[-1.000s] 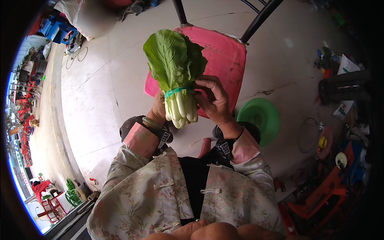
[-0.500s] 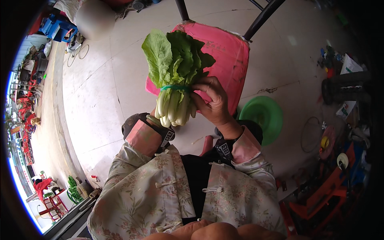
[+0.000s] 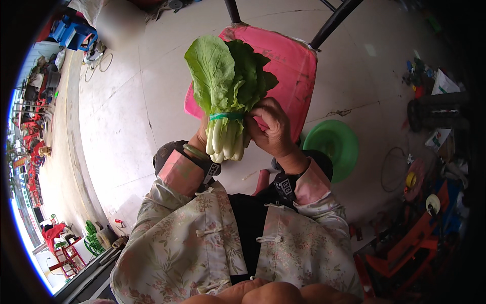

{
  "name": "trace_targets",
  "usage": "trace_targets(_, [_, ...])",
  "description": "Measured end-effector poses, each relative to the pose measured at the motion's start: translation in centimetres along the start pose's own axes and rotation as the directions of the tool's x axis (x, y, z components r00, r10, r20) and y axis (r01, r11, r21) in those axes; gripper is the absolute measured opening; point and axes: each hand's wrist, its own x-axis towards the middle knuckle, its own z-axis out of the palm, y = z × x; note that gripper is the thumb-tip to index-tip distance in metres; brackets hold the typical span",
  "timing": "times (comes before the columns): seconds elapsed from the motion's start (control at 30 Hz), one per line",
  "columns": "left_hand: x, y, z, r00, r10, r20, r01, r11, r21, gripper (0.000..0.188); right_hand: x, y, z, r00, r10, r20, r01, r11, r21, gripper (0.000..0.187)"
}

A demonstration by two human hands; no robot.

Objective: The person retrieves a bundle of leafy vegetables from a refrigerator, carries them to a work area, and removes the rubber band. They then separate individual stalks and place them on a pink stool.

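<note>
So there's a bunch of leafy greens (image 3: 225, 96) held up in the middle, leaves pointing far, chunky pale stems pointing near, with a green band (image 3: 226, 116) wrapped around it where the leaves meet the stems. Right hand (image 3: 272, 125): grip's mostly closed, thumb and fingers curled in against the right edge of the bunch, right by the band. Left hand (image 3: 201, 134) goes in behind the bunch from the left, so its fingers are hidden and I can't tell how far open that grip is. There's a pale bangle (image 3: 195, 151) on that wrist.

Beyond the greens is a pink chair seat (image 3: 286, 66), and the leaves overlap part of it from this angle. A green basin (image 3: 340, 152) sits on the floor (image 3: 119, 131) to the right, near the right forearm. Way over on the far left there's some blue plastic thing (image 3: 71, 34).
</note>
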Motion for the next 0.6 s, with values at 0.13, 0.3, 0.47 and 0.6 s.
trace_targets(0.13, [-0.2, 0.2, -0.6, 0.995, -0.062, -0.073, 0.058, 0.997, -0.053, 0.037, 0.3, -0.3, 0.1, 0.999, 0.02, 0.034, -0.022, 0.997, 0.069, 0.023])
trace_targets(0.3, [0.8, 0.5, -2.6, 0.998, 0.036, -0.045, -0.012, 0.888, 0.46, 0.036, 0.2, -0.1, 0.0, 0.994, 0.079, 0.08, -0.077, 0.997, -0.027, 0.019])
trace_targets(0.47, [0.5, 2.0, -3.1, 0.972, -0.219, -0.082, 0.227, 0.967, 0.118, 0.052, 0.3, 0.9, -0.2, 0.997, 0.031, 0.076, -0.02, 0.989, -0.145, 0.013])
trace_targets(0.6, [0.2, 1.9, -4.0, 0.977, -0.212, -0.026, 0.213, 0.956, 0.2, 0.058, 0.6, 1.3, -0.4, 0.994, 0.103, 0.041, -0.103, 0.995, 0.004, 0.009])
